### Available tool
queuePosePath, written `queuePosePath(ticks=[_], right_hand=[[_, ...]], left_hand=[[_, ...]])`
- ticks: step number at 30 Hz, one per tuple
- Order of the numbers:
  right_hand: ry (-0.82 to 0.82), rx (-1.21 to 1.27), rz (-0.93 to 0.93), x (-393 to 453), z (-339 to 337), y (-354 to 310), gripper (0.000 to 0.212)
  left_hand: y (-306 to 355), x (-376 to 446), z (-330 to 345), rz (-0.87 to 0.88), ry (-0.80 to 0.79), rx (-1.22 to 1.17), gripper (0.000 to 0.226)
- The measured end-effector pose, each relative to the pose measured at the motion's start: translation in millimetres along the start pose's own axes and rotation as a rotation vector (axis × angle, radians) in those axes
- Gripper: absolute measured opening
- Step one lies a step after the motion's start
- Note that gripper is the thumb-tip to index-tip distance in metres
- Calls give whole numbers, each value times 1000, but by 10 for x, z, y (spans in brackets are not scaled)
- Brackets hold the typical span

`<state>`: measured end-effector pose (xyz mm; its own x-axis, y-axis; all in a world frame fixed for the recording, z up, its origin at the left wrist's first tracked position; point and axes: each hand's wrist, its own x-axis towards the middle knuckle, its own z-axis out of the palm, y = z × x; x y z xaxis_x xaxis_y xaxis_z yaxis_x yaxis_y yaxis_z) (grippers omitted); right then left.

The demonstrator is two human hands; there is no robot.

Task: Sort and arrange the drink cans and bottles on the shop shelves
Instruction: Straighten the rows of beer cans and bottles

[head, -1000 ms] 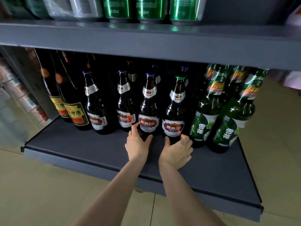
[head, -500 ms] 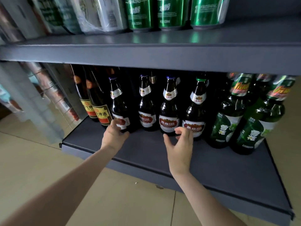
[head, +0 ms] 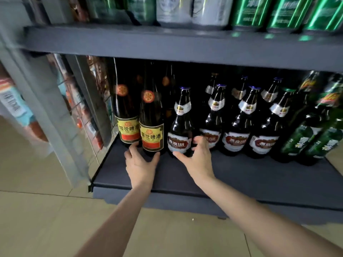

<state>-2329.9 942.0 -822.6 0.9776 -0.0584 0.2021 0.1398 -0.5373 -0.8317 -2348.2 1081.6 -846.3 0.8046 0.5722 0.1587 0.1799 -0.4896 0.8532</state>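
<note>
The cans [head: 246, 12] are cut off by the top edge. Rear bottles [head: 241, 89] sit half-hidden in shadow. Left-side goods [head: 13, 101] are blurred.

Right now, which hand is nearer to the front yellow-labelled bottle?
Left. The left hand wraps the base of the front yellow-labelled bottle, thumb and fingers on either side. The right hand is one bottle over, cupped around the leftmost U8 beer bottle.
</note>
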Motion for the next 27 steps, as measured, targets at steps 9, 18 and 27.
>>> queuePosePath(ticks=[9,18,27], right_hand=[[247,-226,307,42,476,-113,84],[297,-144,201,6,396,-49,77],[241,-102,163,-375,-379,289,64]], left_hand=[[-47,159,48,87,-98,-22,81],[-157,192,47,137,-62,-49,76],[-154,170,50,155,-49,35,76]])
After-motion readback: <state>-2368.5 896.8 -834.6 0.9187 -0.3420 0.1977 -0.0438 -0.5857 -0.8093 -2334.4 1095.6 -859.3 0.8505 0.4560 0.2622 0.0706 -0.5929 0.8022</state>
